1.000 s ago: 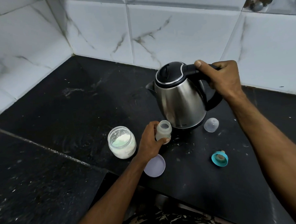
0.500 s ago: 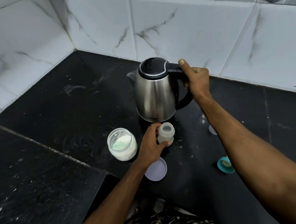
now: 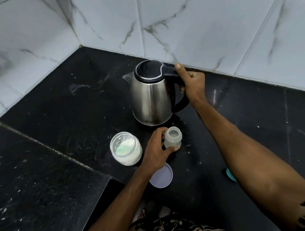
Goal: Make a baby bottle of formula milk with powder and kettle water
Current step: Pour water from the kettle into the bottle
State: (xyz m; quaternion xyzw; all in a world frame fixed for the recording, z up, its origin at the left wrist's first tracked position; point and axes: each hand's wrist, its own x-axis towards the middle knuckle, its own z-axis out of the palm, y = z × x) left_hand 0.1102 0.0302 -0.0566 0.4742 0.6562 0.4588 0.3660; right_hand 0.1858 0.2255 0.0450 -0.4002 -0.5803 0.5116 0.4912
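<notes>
- right hand [image 3: 193, 84] clenched round the kettle [image 3: 151, 95] handle, thumb along the top of the grip; forearm runs in from the near right edge of the counter [image 3: 67, 106].
- kettle upright, long axis vertical, lid closed, spout pointing left toward the back-left corner; can't tell if its base touches the counter or sits just clear.
- left hand [image 3: 156, 150] grasping the baby bottle [image 3: 172, 138] from its left side, fingers wrapped round the body, thumb at the base.
- bottle upright, mouth open, directly in front of the kettle's base, near but apart.
- key relation: bottle mouth lies below and toward the near edge from the spout, so the pour likely needs the kettle lifted and the spout swung over it.
- powder jar [image 3: 126, 149] open, just left of the left hand; its lid [image 3: 161, 176] flat under the left wrist.
</notes>
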